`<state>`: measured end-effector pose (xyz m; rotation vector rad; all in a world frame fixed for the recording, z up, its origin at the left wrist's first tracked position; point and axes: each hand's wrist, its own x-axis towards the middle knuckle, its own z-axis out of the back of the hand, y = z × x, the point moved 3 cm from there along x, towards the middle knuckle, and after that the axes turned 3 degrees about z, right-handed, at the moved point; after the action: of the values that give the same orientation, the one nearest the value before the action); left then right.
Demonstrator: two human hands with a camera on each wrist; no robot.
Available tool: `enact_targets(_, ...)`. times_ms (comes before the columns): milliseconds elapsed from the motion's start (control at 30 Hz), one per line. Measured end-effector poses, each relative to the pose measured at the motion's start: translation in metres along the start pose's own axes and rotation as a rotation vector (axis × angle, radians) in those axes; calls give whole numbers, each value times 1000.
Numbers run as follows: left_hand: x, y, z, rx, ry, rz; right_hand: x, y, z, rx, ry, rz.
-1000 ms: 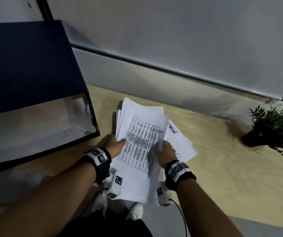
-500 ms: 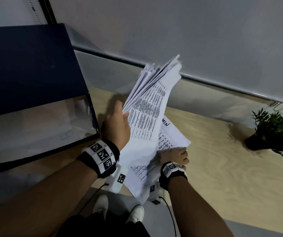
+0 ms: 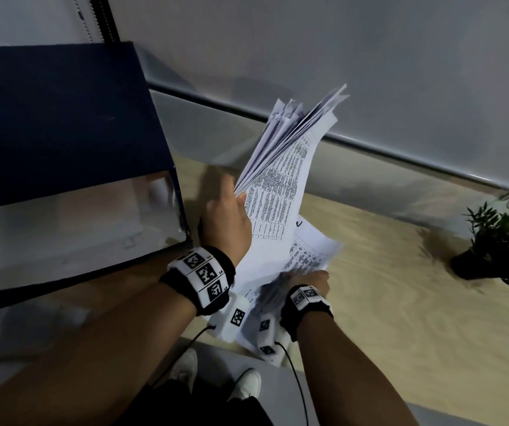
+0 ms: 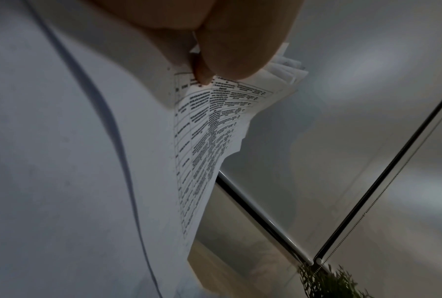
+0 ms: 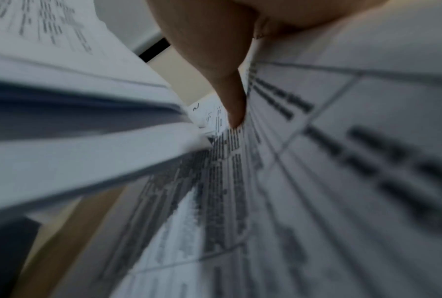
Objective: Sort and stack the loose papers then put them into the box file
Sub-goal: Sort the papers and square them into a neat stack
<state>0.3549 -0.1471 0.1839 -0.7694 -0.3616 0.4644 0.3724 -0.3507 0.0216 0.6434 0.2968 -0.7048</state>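
Observation:
My left hand (image 3: 225,222) grips a thick, fanned stack of printed papers (image 3: 281,179) by its lower left edge and holds it tilted up off the table. In the left wrist view the thumb (image 4: 240,40) pinches the stack (image 4: 207,131). My right hand (image 3: 308,279) is low at the table's front edge, holding the loose printed sheets (image 3: 308,250) that lie under the raised stack. Its thumb (image 5: 230,90) lies on a printed sheet (image 5: 317,181). The dark blue box file (image 3: 63,133) stands open at the left, close to my left hand.
A small potted plant (image 3: 505,241) stands at the right on the wooden table (image 3: 400,287). A grey wall with a rail runs along the back. My shoes show below the table's front edge.
A second ago the papers lay flat under both hands. My left hand has lifted the bulk of the stack upright, and my right hand has slid down to the sheets left below.

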Motion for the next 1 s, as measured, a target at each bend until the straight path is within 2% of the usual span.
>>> enact_targets(67,1,5,-7,-25,30,13,1,-10,25,40,-41,27)
enact_targets(133,-1,14,-18,-51,60,52,3,-14,61,88,-148,97)
enact_targets(233,-10,40,-42,-16,184,205,6,-1,120,44,-321,265)
enact_targets(367,-17,84,-80,-85,403,420,-8,34,196,101,-457,472)
enact_targets(433,-22,95,-90,-79,486,497,-15,47,222,140,-481,548)
enact_targets(533,-28,104,-97,-82,543,570,-16,56,237,283,-421,631)
enact_targets(633,-29,116,-102,-14,568,575,1,54,211,400,-278,620)
enact_targets(733,-25,119,-98,-17,590,530,28,40,148,344,-148,512)
enact_targets(800,-19,125,-93,-56,532,552,46,26,104,323,-50,414)
enact_targets(867,-15,127,-91,-104,505,620,55,10,65,198,40,315)
enact_targets(900,-15,124,-91,-112,523,622,56,4,47,64,84,308)
enact_targets(967,-17,117,-97,-54,592,592,49,-5,18,-157,127,375)
enact_targets(1000,-19,115,-101,1,624,585,49,-9,7,-164,142,416)
